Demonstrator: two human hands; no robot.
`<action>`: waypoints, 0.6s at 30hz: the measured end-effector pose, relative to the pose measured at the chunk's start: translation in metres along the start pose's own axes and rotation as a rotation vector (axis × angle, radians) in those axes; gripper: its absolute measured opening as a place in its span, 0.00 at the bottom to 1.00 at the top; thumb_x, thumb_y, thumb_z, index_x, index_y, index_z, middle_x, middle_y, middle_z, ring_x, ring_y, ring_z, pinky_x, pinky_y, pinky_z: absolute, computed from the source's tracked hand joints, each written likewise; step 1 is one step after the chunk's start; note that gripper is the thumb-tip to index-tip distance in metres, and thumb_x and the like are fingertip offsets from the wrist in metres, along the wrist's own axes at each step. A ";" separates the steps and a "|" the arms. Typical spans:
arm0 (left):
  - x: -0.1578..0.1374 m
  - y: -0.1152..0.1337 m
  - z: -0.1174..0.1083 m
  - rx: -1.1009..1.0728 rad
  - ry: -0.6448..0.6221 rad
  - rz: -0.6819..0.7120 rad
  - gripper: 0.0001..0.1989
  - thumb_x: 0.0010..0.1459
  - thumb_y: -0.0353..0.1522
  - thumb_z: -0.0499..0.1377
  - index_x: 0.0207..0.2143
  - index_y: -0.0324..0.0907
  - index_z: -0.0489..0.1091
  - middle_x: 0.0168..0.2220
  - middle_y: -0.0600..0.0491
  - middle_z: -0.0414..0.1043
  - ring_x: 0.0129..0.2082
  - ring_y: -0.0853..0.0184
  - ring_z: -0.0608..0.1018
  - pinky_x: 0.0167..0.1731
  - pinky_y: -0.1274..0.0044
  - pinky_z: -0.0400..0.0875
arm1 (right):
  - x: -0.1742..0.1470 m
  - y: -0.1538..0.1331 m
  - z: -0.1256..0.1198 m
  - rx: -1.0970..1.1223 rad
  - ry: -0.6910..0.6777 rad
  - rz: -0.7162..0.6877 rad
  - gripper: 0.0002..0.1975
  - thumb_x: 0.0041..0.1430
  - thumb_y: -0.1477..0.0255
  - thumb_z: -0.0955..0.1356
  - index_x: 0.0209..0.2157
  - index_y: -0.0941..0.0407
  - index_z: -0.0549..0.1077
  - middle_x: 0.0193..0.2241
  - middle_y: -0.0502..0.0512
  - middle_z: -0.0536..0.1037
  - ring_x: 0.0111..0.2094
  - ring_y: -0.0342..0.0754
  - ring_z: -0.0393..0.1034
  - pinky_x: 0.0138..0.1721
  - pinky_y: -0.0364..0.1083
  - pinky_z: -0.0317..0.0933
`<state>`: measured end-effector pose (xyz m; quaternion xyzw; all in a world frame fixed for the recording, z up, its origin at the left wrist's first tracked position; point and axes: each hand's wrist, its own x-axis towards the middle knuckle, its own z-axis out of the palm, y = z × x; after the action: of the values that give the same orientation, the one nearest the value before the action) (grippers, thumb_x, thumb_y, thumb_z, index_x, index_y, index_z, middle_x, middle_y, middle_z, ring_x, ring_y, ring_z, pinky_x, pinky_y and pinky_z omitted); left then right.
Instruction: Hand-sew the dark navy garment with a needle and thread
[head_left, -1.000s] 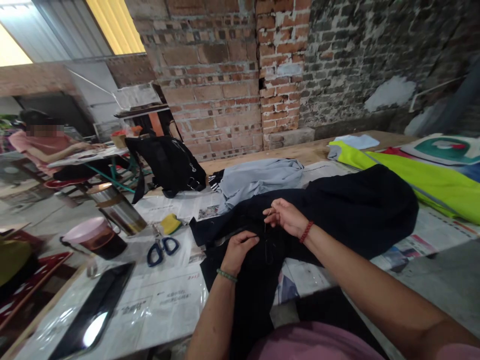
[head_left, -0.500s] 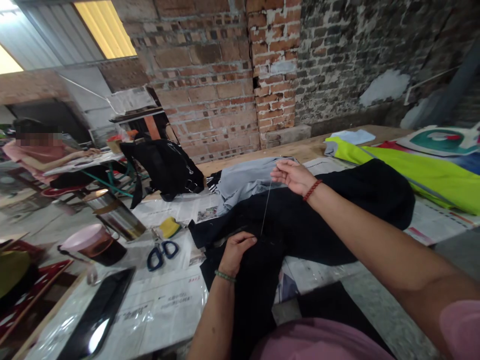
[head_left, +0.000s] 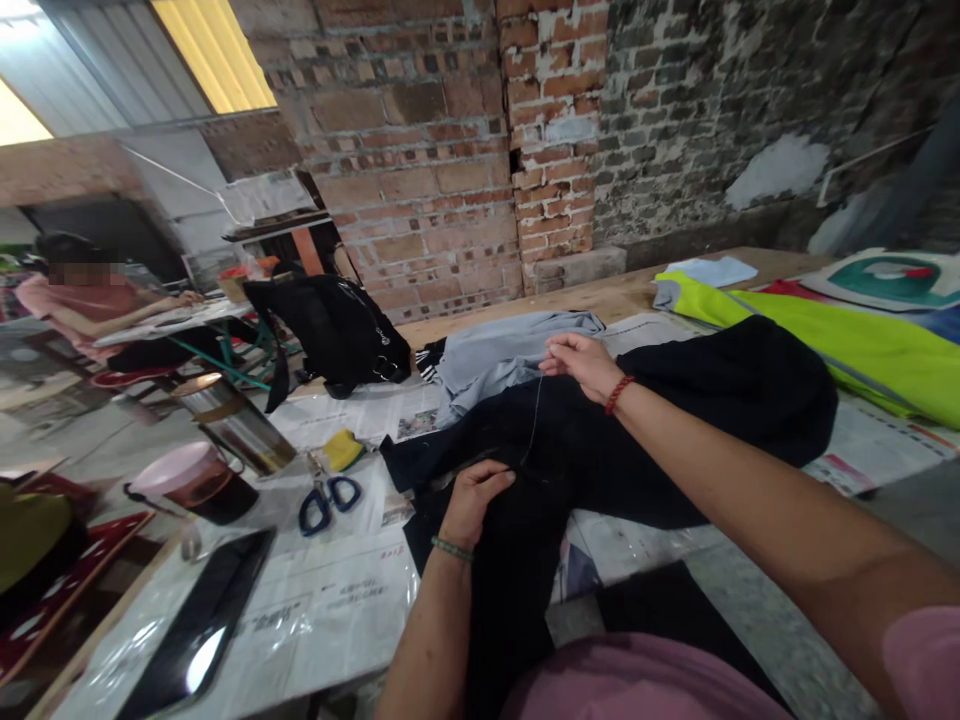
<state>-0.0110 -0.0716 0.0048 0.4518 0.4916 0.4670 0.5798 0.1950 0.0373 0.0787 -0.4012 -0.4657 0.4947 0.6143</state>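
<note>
Mug (head_left: 217, 490): near the table's (head_left: 337, 625) left edge; a stray elbow might spill it.
Left hand (head_left: 476, 492): pinches the dark cloth (head_left: 544, 520); a slipping grip could bunch it.
Cloth: on the table, beneath both hands.
Thread (head_left: 535, 415): slightly bowed; slack might knot.
Right hand (head_left: 583, 363): fingertips closed on thread; any needle, too small to tell, could prick.
</note>
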 end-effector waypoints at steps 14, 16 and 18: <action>0.000 0.001 0.000 -0.023 -0.009 0.007 0.07 0.35 0.31 0.65 0.21 0.39 0.71 0.18 0.59 0.68 0.18 0.75 0.68 0.19 0.83 0.60 | -0.051 0.036 0.014 -0.925 -0.792 -0.468 0.12 0.50 0.78 0.62 0.30 0.54 0.75 0.28 0.52 0.73 0.29 0.43 0.68 0.34 0.42 0.58; 0.000 0.001 0.000 -0.040 -0.004 0.003 0.07 0.35 0.31 0.65 0.21 0.38 0.72 0.18 0.58 0.68 0.18 0.75 0.68 0.19 0.83 0.60 | -0.056 0.041 0.014 -0.968 -0.834 -0.467 0.13 0.51 0.78 0.61 0.32 0.53 0.75 0.29 0.52 0.73 0.32 0.44 0.68 0.34 0.41 0.58; 0.001 0.001 0.000 -0.055 0.001 -0.001 0.07 0.35 0.30 0.65 0.21 0.38 0.72 0.17 0.59 0.68 0.18 0.75 0.68 0.19 0.83 0.60 | -0.058 0.043 0.013 -0.973 -0.864 -0.441 0.14 0.52 0.78 0.60 0.33 0.53 0.75 0.30 0.51 0.73 0.32 0.43 0.67 0.34 0.41 0.58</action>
<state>-0.0111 -0.0710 0.0053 0.4354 0.4790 0.4801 0.5919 0.1684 -0.0113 0.0311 -0.2940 -0.9090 0.2082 0.2095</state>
